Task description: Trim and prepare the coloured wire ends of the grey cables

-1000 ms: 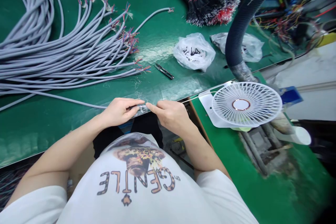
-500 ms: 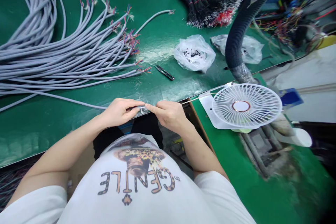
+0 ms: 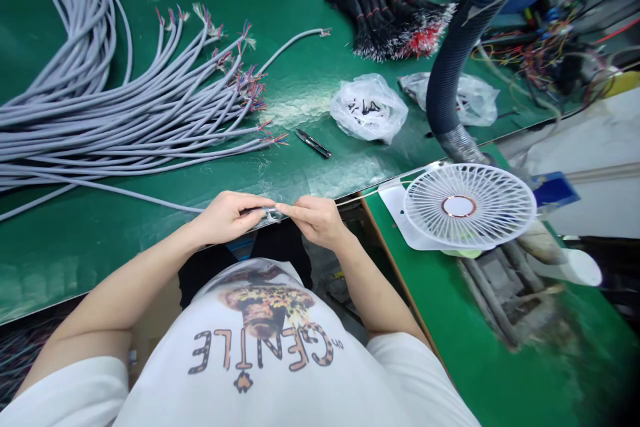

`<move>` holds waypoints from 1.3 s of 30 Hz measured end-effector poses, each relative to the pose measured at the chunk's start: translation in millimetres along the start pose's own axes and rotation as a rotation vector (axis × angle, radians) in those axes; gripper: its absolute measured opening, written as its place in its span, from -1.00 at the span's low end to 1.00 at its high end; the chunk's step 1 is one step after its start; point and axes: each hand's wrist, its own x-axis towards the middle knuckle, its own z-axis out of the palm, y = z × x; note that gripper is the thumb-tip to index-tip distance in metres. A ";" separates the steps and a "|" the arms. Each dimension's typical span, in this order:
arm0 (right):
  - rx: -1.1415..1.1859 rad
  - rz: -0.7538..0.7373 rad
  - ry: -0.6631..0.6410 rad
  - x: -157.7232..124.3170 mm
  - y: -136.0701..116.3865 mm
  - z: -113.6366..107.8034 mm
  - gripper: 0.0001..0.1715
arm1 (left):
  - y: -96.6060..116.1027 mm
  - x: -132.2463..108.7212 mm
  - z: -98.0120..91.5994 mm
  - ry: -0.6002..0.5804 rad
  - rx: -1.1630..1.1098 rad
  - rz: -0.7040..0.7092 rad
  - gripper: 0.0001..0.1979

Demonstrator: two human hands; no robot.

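Note:
My left hand [image 3: 231, 217] is closed on the end of a grey cable [image 3: 150, 196] at the table's front edge. The fingertips of my right hand [image 3: 316, 219] meet those of my left hand, pinched at the cable's end over a small pale bit of strands or film [image 3: 273, 215]. Whatever lies between the right fingertips is too small to make out. Many grey cables [image 3: 125, 123] with stripped, coloured wire ends lie to the left. Small black snips [image 3: 313, 144] rest on the green table beyond my hands.
A plastic bag of small black parts [image 3: 369, 108] and bundled black wires [image 3: 387, 3] lie beyond. A dark hose [image 3: 447, 80] rises at the right, near a white fan [image 3: 470, 205]. The green table's edge [image 3: 350, 193] runs before me.
My right fingers have shifted slightly and look straighter against the left fingertips. The whole view has tilted a little; the cables and bags stay where they lay.

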 end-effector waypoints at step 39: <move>0.731 0.635 0.236 5.7 -18.4 35.0 -0.68 | 0.1 -0.6 2.3 0.088 -0.051 0.015 -0.76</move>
